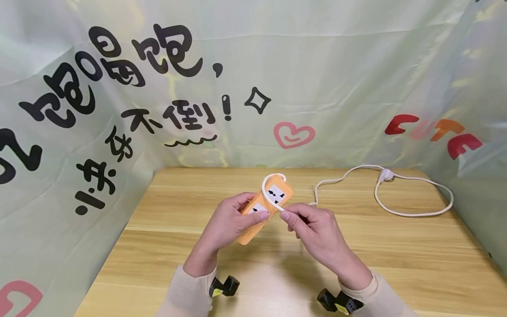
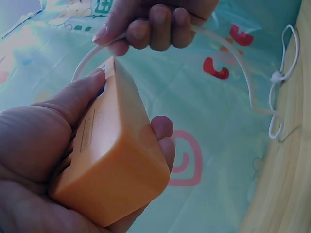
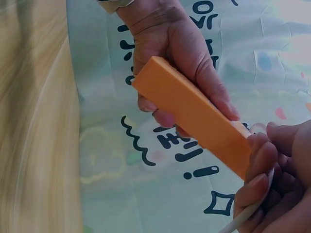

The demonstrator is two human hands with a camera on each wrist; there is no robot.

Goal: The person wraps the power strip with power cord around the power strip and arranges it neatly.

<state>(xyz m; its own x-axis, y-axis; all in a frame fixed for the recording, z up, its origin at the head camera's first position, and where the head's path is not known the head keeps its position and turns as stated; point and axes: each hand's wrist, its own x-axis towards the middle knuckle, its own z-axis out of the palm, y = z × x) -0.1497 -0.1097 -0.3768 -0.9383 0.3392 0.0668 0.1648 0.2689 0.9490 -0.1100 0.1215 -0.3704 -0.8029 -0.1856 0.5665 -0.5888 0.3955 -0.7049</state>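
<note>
My left hand [image 1: 229,224] grips an orange power strip [image 1: 250,233] with white socket faces, its thumb lying across the front. The strip is held tilted above the table, its top end leaning to the right. A white cord [image 1: 270,199] loops from the strip's top end and crosses over its front. Near the strip's right edge, my right hand [image 1: 318,229] pinches that cord between thumb and index finger. In the left wrist view the cord [image 2: 243,68] runs out past the right hand's curled fingers. Seen in the right wrist view, the power strip [image 3: 189,111] shows its plain orange side.
The cord continues to the back right of the wooden table [image 1: 178,264], where it lies in a wide loop by its white plug [image 1: 386,175]. Printed curtains [image 1: 336,79] stand along the table's back and sides.
</note>
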